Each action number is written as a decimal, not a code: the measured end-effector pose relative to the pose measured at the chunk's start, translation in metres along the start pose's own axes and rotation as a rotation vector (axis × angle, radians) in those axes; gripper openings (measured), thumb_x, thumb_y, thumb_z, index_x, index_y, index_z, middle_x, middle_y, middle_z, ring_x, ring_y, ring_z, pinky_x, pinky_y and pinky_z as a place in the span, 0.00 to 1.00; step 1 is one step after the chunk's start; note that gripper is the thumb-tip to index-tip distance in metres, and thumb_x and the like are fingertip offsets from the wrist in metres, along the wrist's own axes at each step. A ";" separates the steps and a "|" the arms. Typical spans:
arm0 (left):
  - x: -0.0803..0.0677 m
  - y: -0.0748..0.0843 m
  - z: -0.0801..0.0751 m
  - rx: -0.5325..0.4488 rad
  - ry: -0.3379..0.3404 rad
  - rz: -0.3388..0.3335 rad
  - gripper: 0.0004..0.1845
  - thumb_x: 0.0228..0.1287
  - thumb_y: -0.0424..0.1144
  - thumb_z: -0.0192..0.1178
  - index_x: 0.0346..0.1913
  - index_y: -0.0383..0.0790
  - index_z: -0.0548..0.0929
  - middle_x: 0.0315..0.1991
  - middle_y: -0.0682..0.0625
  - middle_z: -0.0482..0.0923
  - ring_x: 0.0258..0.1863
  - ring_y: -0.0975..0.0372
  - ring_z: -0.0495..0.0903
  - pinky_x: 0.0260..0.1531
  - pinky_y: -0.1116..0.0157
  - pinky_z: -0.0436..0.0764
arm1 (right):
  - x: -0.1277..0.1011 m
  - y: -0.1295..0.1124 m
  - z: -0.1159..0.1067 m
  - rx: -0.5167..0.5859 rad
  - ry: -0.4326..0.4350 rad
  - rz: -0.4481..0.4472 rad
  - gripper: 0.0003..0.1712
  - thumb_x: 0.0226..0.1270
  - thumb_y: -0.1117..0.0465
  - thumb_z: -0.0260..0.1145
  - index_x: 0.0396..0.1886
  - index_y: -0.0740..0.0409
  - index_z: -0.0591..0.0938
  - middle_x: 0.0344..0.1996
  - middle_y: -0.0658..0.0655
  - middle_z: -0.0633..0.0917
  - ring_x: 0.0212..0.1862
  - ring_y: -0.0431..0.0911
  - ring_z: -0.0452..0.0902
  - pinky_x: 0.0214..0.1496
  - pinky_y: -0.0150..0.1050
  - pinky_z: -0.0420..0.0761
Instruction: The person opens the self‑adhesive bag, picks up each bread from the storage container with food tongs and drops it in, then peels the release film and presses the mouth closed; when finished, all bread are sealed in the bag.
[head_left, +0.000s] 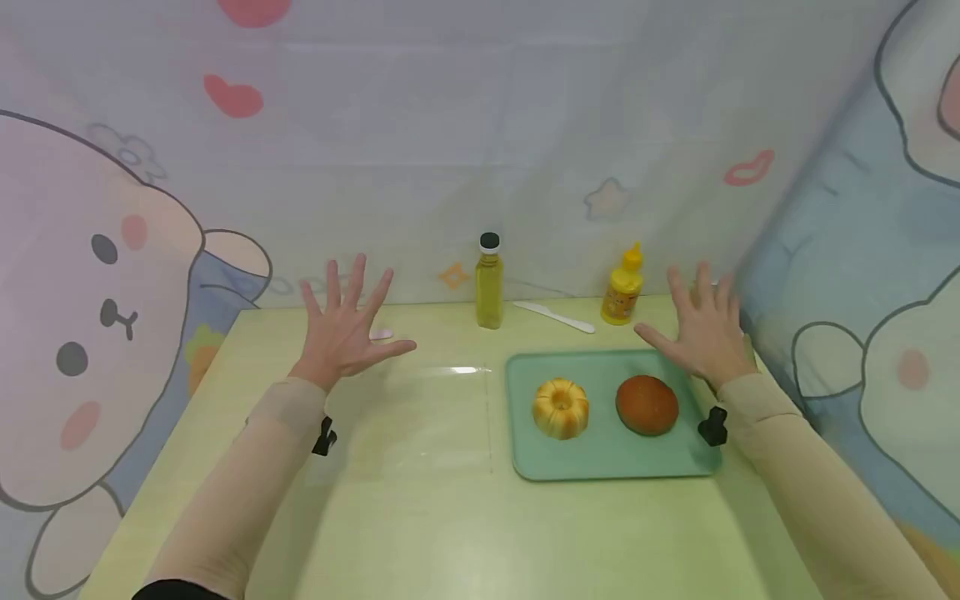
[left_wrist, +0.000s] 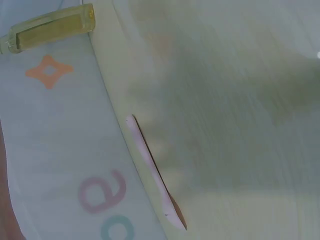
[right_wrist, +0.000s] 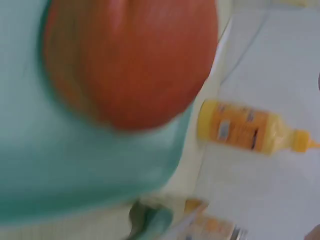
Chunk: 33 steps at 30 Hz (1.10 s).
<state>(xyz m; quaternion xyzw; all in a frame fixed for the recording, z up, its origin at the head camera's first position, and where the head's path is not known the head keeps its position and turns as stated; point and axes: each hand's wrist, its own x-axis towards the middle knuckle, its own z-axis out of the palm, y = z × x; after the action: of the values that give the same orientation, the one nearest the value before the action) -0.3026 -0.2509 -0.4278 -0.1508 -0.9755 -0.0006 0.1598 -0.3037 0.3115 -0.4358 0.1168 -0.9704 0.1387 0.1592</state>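
Both hands hover above a pale yellow-green table with fingers spread and hold nothing. My left hand (head_left: 347, 325) is over the table's back left, close to a small pink-white utensil (head_left: 381, 334) that also shows as a pink utensil (left_wrist: 152, 172) in the left wrist view. Over the back right corner of a teal tray (head_left: 600, 454) spreads my right hand (head_left: 699, 329). On the tray lie a ridged yellow bun (head_left: 560, 407) and a round brown bun (head_left: 647, 404); the brown bun (right_wrist: 132, 60) fills the right wrist view, blurred.
An oil bottle (head_left: 489, 282) with a black cap, a white plastic knife (head_left: 555, 317) and a yellow squeeze bottle (head_left: 622, 287) stand along the back edge. A cartoon-printed cloth backdrop closes in the back and both sides. A faint seam (head_left: 487, 400) crosses the tabletop.
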 end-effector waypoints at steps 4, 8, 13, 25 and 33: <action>-0.003 0.002 0.000 -0.055 -0.028 0.004 0.61 0.58 0.86 0.49 0.86 0.66 0.36 0.86 0.48 0.21 0.83 0.34 0.29 0.71 0.22 0.39 | 0.000 -0.019 0.003 0.105 -0.032 -0.067 0.58 0.72 0.33 0.65 0.87 0.54 0.49 0.83 0.76 0.44 0.81 0.78 0.37 0.76 0.78 0.45; -0.007 0.007 0.000 -0.148 -0.070 0.009 0.58 0.62 0.82 0.51 0.86 0.66 0.37 0.87 0.46 0.27 0.83 0.35 0.34 0.72 0.25 0.43 | 0.000 -0.051 0.008 0.192 -0.082 -0.143 0.54 0.74 0.38 0.66 0.87 0.54 0.52 0.83 0.73 0.49 0.82 0.74 0.40 0.77 0.75 0.48; -0.014 0.020 0.001 -0.225 -0.107 0.044 0.54 0.67 0.78 0.51 0.87 0.63 0.40 0.87 0.42 0.37 0.82 0.34 0.49 0.71 0.30 0.61 | -0.002 -0.095 0.019 0.249 -0.119 -0.285 0.52 0.75 0.40 0.67 0.87 0.53 0.54 0.83 0.70 0.52 0.83 0.71 0.43 0.79 0.71 0.52; -0.028 0.057 0.005 -0.381 -0.110 0.172 0.42 0.75 0.67 0.53 0.83 0.50 0.62 0.82 0.40 0.57 0.72 0.38 0.71 0.63 0.39 0.76 | -0.023 -0.184 0.045 0.311 -0.282 -0.443 0.46 0.76 0.39 0.66 0.85 0.49 0.61 0.83 0.63 0.59 0.83 0.66 0.50 0.80 0.64 0.58; -0.040 0.073 0.018 -0.443 -0.170 0.230 0.39 0.78 0.62 0.52 0.82 0.43 0.63 0.83 0.40 0.56 0.80 0.40 0.59 0.74 0.37 0.62 | -0.033 -0.210 0.061 0.318 -0.307 -0.530 0.44 0.76 0.42 0.67 0.82 0.57 0.65 0.79 0.68 0.65 0.80 0.68 0.58 0.79 0.62 0.62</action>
<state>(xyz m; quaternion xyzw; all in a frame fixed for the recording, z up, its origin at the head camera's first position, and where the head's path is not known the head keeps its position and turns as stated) -0.2507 -0.1920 -0.4607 -0.2914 -0.9380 -0.1834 0.0393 -0.2334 0.1026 -0.4539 0.4079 -0.8851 0.2231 0.0218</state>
